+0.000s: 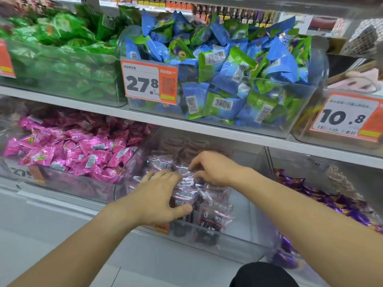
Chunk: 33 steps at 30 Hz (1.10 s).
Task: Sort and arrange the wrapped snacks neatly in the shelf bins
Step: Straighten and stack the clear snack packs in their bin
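Shop shelf, clear bins, wrapped snacks

Green packets far left; blue-and-green packets with barcodes; pink packets; near, seemingly dark maroon clear-wrapped snacks; purple packets right.
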Each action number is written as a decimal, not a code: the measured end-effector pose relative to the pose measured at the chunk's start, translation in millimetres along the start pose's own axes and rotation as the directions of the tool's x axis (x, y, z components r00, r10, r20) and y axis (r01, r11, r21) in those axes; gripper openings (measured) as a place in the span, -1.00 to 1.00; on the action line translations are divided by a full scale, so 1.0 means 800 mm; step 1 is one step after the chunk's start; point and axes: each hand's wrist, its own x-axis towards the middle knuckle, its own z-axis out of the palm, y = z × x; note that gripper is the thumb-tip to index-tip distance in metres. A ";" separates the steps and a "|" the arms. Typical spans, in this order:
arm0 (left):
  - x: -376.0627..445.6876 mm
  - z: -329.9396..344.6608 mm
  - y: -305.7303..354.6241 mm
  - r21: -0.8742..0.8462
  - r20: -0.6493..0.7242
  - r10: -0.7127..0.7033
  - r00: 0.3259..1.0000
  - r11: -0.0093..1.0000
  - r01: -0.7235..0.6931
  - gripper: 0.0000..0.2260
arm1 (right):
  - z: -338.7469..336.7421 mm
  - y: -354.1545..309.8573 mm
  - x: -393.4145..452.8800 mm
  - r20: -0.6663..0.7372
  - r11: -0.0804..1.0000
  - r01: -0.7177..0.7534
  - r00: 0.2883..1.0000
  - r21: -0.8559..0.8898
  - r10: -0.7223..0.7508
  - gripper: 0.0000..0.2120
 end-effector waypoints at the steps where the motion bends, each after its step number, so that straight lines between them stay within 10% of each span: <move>1: 0.000 -0.001 -0.003 -0.018 0.002 0.009 1.000 1.000 -0.009 -0.24 | -0.001 0.000 0.004 0.018 1.000 0.003 1.000 -0.015 -0.003 -0.79; 33: 0.006 0.007 -0.017 -0.028 0.030 0.042 0.999 0.999 -0.041 -0.21 | 0.001 0.010 0.021 -0.120 0.987 -0.149 0.981 0.055 0.154 -0.87</move>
